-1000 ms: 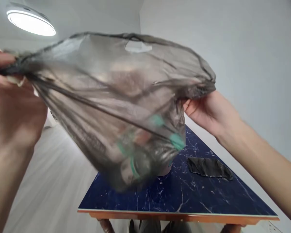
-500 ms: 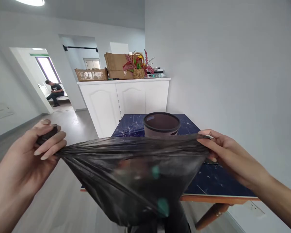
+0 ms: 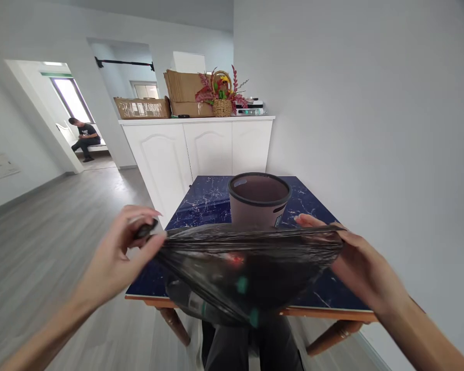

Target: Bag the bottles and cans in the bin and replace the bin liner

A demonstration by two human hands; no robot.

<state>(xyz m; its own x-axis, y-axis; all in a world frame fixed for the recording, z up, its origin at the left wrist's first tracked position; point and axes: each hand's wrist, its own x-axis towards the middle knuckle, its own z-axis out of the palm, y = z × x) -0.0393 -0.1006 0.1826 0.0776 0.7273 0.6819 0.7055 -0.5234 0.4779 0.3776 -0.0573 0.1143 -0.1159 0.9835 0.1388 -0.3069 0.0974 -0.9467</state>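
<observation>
A black plastic garbage bag (image 3: 255, 273) stretches between my two hands at the near edge of the table, with items showing dimly through its thin film, some of them green and one red. Its left corner is gripped by my left hand (image 3: 127, 247), which also has a dark bunched piece between its fingers. On the other side my right hand (image 3: 365, 265) holds the right end of the bag's rim, partly behind the film. Just beyond the bag, a pinkish-brown trash bin (image 3: 251, 211) with a dark rim stands upright on the table.
The dark blue marbled table (image 3: 204, 201) has wooden legs. Behind it, a white cabinet (image 3: 212, 149) carries cardboard boxes (image 3: 183, 93) and a flower basket (image 3: 221, 107). Far left, a person (image 3: 85, 138) sits beyond a doorway. A wall rises at the right.
My left hand has moved right and the bag's mouth is less widely stretched. The bag is a little higher, over the table edge. My right fingers have shifted along the rim.
</observation>
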